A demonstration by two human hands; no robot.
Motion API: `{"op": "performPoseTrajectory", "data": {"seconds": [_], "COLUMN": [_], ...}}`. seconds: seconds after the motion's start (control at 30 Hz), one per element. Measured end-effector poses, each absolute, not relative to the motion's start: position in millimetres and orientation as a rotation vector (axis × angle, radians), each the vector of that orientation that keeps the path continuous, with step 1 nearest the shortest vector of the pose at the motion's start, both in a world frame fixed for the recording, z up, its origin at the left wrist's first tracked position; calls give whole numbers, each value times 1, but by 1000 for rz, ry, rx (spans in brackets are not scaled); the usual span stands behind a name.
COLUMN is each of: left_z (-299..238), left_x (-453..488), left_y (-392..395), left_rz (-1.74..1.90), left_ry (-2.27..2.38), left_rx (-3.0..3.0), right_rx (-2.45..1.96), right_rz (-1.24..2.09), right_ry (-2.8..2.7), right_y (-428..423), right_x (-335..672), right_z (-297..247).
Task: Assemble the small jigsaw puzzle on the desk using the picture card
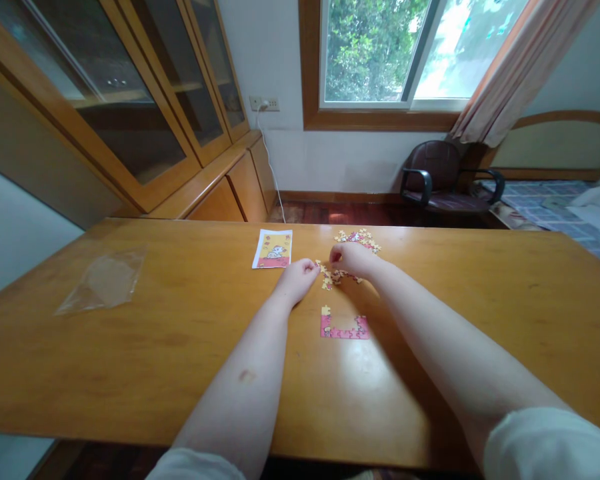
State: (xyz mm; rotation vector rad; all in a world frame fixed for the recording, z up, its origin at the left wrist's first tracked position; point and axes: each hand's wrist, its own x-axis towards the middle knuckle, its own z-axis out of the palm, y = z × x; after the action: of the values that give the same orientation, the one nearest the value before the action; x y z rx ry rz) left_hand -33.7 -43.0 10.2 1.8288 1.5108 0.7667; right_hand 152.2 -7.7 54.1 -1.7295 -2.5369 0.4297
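Note:
My left hand (300, 277) is closed in a pinch at the left edge of the loose jigsaw pieces (350, 275), with a small yellow puzzle piece (319, 264) at its fingertips. Over the same loose pieces, my right hand (351, 259) curls with its fingers pointing down; what lies under its fingertips is hidden. More loose pieces (365, 236) are spread just beyond it. Nearer to me lies a joined pink U-shaped strip of puzzle (344, 333), with a yellow piece at its upper left. The picture card (275, 250), yellow and pink with a white animal, lies left of my hands.
A crumpled clear plastic bag (105, 280) lies on the left of the wooden table (205, 347). Beyond the table stand a glass-door cabinet (180, 87), a dark armchair (437, 173) and a bed (555, 207). A white cord (270, 153) hangs from the wall socket.

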Motion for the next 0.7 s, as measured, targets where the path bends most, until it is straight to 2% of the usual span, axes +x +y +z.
{"op": "performPoseTrajectory", "data": {"seconds": [0.17,0.33,0.5,0.6,0.7], "left_z": [37,48,22,12,11], "left_x": [-15,41,78,82,80], "left_y": [-79,-142,-201,-225,-234], "left_rz": [759,395,362,438,315], "left_ry": [1386,947,926,1135,1214], "left_rx": [2136,2679,2915,2927,2907], "right_rx": [-1592,-1472,-1431,-1437,-1472], "right_rz": [921,1313,1350,1373,1422], "right_ry": [-1969,-1719,-1691,-1711,-1720], "right_y": [-51,-94,-101,-100,-100], "right_x": [187,219,232,233,231], "right_z": [37,17,16,17,15]}}
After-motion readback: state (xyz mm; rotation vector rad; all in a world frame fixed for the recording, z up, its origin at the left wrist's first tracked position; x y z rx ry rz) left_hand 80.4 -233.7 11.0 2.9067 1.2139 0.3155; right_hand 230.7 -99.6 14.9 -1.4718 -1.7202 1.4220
